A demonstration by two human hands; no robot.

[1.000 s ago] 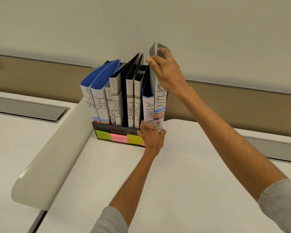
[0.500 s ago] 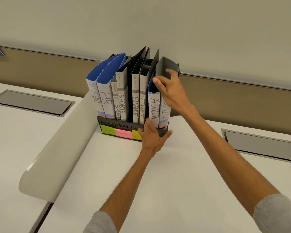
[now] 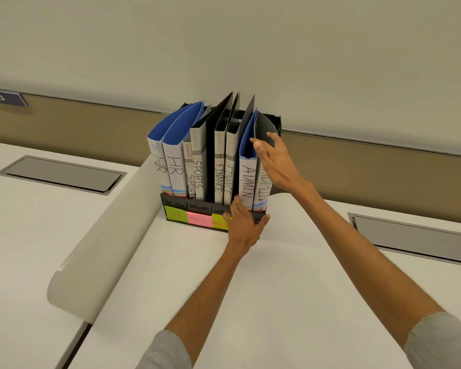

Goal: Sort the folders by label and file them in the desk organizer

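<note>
Right hand (image 3: 276, 161), fingers loose, touches grey ADMIN folder (image 3: 261, 189) at 3 o'clock in organizer (image 3: 186, 206); left hand (image 3: 244, 222), flat, braces it; filing looks done.

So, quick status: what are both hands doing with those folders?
Left hand braces the organizer at its front corner. Right hand presses the grey ADMIN folder, seated in the rightmost slot. Nothing blocking.

white desk (image 3: 277, 302), black desk organizer (image 3: 197, 207) upright on it near the back edge by the wall (image 3: 224, 49)
</note>
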